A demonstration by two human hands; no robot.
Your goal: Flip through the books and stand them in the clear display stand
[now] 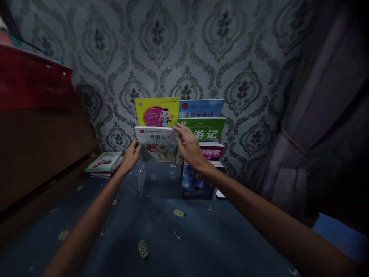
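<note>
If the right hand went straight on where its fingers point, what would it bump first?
The right hand touches the top corner of the front Journey to the West book. Past that, it would probably meet the yellow cartoon book behind, though the gap is hard to judge.

Yel bk (157,112), grn bk (213,127), gry-patt. wall (187,50)
</note>
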